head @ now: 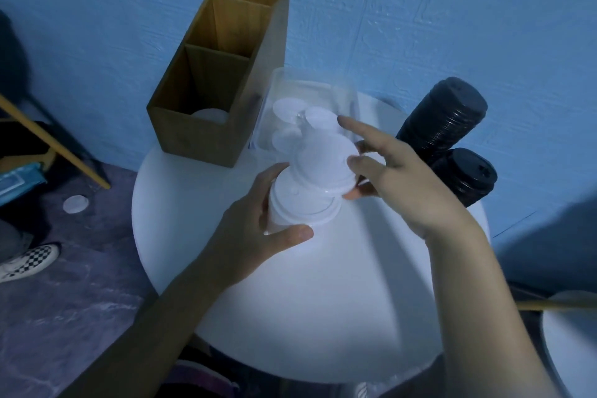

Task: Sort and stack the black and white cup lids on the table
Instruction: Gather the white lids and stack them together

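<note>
My left hand (258, 233) grips a stack of white cup lids (300, 203) above the round white table (323, 317). My right hand (397, 178) holds one white lid (323, 158) by its edge, tilted over the top of that stack, with the index finger stretched out. Two stacks of black lids lie on their sides at the table's right edge, a long stack (445, 116) and a shorter stack (465, 174). Several loose white lids (290, 111) lie in a clear plastic container (281, 81) behind the hands.
A wooden box with dividers (193, 126) stands at the table's back left, a white lid (210, 115) in its near compartment. One white lid (76, 204) lies on the floor at left, near a checkered shoe (29, 260). A blue wall is behind.
</note>
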A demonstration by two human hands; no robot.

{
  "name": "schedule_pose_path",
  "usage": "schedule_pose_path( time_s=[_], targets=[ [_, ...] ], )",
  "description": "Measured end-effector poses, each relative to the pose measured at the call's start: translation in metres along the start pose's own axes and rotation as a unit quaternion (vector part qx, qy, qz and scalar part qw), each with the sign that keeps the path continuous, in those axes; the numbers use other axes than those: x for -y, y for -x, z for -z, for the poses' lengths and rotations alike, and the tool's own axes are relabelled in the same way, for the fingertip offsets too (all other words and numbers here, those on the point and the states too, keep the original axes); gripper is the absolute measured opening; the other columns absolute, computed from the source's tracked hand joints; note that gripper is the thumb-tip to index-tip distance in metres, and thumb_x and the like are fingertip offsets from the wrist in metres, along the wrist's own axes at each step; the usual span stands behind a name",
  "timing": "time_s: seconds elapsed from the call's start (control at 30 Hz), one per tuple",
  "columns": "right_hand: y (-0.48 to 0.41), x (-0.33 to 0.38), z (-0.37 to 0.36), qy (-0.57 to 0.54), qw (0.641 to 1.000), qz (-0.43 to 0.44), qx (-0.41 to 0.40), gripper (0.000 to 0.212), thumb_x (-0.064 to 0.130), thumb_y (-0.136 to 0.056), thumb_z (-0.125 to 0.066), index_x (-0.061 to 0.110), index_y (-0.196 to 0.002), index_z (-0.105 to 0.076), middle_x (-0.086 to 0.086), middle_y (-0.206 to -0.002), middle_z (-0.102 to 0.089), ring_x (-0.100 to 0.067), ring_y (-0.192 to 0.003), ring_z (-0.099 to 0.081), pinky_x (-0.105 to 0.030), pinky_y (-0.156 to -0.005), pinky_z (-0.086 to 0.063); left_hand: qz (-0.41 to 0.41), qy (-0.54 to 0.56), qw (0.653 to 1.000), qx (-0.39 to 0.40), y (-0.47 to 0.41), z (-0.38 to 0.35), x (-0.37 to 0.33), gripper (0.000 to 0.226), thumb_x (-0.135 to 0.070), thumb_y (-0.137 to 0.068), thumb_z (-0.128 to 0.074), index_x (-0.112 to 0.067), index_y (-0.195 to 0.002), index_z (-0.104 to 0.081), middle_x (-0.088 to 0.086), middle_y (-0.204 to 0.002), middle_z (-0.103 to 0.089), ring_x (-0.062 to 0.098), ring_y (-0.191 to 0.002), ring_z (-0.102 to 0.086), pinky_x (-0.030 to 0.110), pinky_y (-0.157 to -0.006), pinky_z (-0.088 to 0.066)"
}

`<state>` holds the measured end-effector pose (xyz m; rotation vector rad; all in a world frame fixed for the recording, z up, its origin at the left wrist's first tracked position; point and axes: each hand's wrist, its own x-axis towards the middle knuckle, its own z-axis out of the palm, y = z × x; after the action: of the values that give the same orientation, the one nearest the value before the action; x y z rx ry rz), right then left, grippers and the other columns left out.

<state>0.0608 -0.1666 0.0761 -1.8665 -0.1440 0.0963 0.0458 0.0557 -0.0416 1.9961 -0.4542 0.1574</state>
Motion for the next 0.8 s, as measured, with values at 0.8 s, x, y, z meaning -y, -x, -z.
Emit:
schedule_pose_path(
  time_s=[0.8],
  targets=[
    [0.052,-0.041,-0.048,0.118,0.986,0.096,-0.073,0.05,0.042,-0.082,-0.083,0.034,-0.126,-0.061,0.027,-0.142,-0.052,-0.008,-0.133,-0.05,-0.041,-0.107,-0.048,-0.021,-0.007,0.999,-0.025,0.0,-0.002,0.001,0.087,-0.076,-0.063,-0.077,-0.069,-0.136,-0.031,-0.043,-0.133,-0.05,0.002,-0.122,-0.059,0.041,-0.095,-0.06]
  ],
)
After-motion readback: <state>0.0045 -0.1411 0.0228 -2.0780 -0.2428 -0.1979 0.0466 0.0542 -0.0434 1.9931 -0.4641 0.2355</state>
